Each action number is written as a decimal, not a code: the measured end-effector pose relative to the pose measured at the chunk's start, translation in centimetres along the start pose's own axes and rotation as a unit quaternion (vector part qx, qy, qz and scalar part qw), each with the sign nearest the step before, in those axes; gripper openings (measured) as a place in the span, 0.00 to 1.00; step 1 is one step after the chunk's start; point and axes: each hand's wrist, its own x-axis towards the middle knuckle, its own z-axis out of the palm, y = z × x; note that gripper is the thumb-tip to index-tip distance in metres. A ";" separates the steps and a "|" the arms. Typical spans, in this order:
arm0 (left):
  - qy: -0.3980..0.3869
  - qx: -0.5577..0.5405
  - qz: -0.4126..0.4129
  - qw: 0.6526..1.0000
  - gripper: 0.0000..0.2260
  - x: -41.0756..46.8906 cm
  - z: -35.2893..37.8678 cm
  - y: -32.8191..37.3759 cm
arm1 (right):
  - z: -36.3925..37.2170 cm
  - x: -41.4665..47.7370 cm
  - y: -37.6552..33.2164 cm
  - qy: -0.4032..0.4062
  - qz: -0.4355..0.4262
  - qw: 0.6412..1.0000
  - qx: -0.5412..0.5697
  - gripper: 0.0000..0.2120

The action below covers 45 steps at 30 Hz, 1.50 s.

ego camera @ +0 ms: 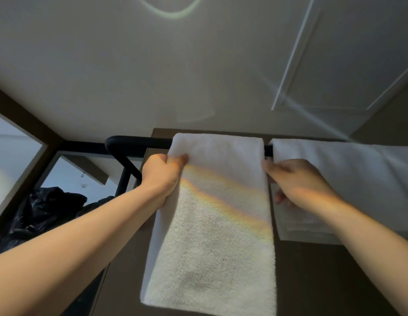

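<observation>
1. Two hands are up at the rail, both on one white terry-cloth towel point(219, 224).
2. That towel is draped over the black round metal rail point(134, 142), folded across the top, its long front panel hanging straight down against the brown wall panel point(312, 281).
3. Left hand point(163, 176): fingers curled tight round the towel's left edge, just below the rail, thumb on the front face. A firm grip.
4. Right hand point(298, 181): at the towel's right edge, thumb tip on the front near the top, fingers point(280, 198) narrowed and reaching in behind the edge, so it pinches the cloth.
5. A rainbow band of light slants across the towel between the two hands.
6. Just beside it on the right, a second white towel point(335, 160) hangs on the same rail, a small gap of bare rail between them.
7. Down at lower left, a crumpled black plastic bag point(45, 206) sits below the rail's bend, well apart from the hands.
</observation>
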 end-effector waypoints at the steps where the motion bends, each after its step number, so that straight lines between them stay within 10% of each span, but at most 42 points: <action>1: -0.001 0.003 0.002 1.000 0.17 0.0 0.0 0.1 | 0.3 0.2 0.0 -0.034 0.028 0.997 0.067 0.19; 6: 0.000 0.012 0.026 1.000 0.21 0.4 -0.2 0.6 | 0.6 1.0 -0.5 -0.036 0.045 0.974 0.219 0.11; 17: 0.055 0.113 0.151 0.980 0.14 6.0 2.1 3.9 | 0.5 7.3 -3.8 0.189 -0.048 0.978 -0.074 0.19; 24: 0.061 0.403 0.168 0.898 0.21 7.1 3.3 3.0 | 1.0 8.2 -4.0 0.199 -0.096 0.938 -0.268 0.12; 29: 0.030 0.416 0.176 0.892 0.24 6.6 2.6 2.9 | 1.1 7.4 -4.6 0.108 -0.109 0.933 -0.326 0.18; 39: 0.032 0.186 0.202 0.961 0.23 2.9 -0.2 1.3 | 0.7 2.2 -2.1 0.155 -0.082 0.977 -0.118 0.15; 45: -0.095 0.033 0.056 0.993 0.13 2.4 -0.9 -0.1 | 0.0 1.2 -1.7 -0.032 0.074 0.977 0.195 0.13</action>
